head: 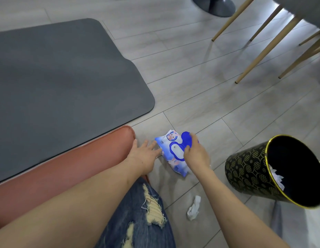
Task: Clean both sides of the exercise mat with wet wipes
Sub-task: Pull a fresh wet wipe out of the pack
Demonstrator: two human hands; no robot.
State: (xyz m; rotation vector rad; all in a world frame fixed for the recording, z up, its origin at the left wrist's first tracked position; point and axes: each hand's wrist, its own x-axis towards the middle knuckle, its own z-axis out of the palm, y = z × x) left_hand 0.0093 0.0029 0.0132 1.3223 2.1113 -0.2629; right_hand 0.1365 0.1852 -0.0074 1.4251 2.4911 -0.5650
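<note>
A dark grey exercise mat (pixel 62 72) lies flat on the floor at the left, and a brown-red layer (pixel 69 163) shows along its near edge. A blue and white pack of wet wipes (pixel 170 149) lies on the floor in front of me. My left hand (pixel 144 153) lies flat with straight fingers on the pack's left end. My right hand (pixel 195 153) pinches the blue flip lid (pixel 187 138), which stands open over the white opening. A crumpled used wipe (pixel 193 208) lies on the floor near my knee.
A black and gold waste bin (pixel 248 170) stands tilted at the right with white wipes inside. Wooden chair legs (pixel 266 47) and a grey table base (pixel 214 6) stand at the back right. My knee in torn jeans (pixel 141 212) is at the bottom.
</note>
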